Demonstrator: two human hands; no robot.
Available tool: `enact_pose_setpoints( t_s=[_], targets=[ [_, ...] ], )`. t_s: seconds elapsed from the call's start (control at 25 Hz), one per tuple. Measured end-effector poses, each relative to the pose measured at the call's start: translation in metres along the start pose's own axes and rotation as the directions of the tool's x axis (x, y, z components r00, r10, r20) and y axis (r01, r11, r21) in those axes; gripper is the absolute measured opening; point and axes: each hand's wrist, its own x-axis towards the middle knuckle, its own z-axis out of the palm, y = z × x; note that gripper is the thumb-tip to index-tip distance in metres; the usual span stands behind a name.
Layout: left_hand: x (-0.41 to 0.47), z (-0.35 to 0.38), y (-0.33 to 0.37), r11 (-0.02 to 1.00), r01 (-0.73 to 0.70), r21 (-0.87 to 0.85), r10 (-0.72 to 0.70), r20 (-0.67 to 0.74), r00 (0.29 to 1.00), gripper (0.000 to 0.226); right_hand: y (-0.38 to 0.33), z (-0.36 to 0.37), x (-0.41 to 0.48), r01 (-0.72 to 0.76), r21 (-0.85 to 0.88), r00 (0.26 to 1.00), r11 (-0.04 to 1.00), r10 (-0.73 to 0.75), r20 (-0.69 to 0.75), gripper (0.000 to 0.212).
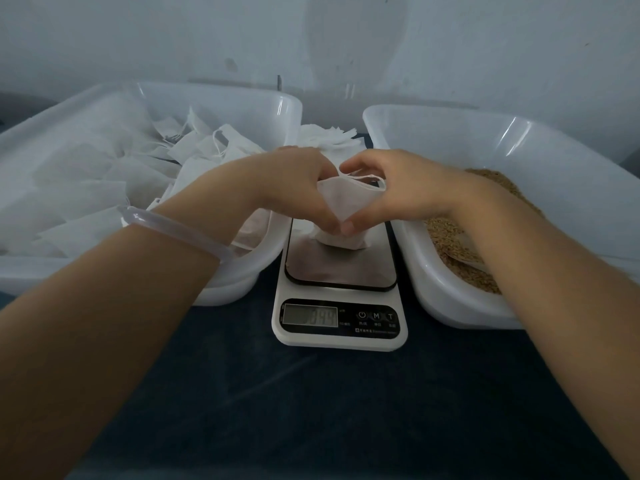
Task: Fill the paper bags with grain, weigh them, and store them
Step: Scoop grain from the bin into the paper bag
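Weighing is judged to be in hand: the bag is stood on the scale at frame centre. For a settled reading the bag must next be released; the display is too blurred to be read. The bag is pinched from either side by the left hand and right hand, forearms converging from the lower corners, fingers curled over its top, thumbs meeting in front.
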Motion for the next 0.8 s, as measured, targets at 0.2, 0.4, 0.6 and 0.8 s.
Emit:
enact_pose_setpoints(
  t_s=[0.2,0.4,0.6,0.8],
  targets=[
    [-0.0004,0.0009,-0.0002,1.000,-0.002,-0.005,0.002,-0.003,1.000,0.027,0.0030,-0.0008,0.0003,0.005,0.043,1.000,0.999,-0.005,0.005,0.091],
    [0.0002,0.0010,-0.0014,1.000,-0.007,-0.007,0.007,-0.006,1.000,0.032,0.0029,-0.0010,0.0007,0.015,0.040,1.000,0.999,-0.016,0.011,0.086],
    [-0.0002,0.0009,-0.0017,1.000,-0.009,-0.010,0.009,-0.020,1.000,0.034,0.0034,-0.0020,-0.0001,0.020,0.049,1.000,0.999,-0.021,0.017,0.084],
    [-0.0005,0.0009,-0.0018,1.000,-0.003,0.013,0.003,0.004,1.000,0.029,0.0042,-0.0006,0.0010,0.020,0.048,1.000,0.999,-0.021,0.021,0.081]
  ],
)
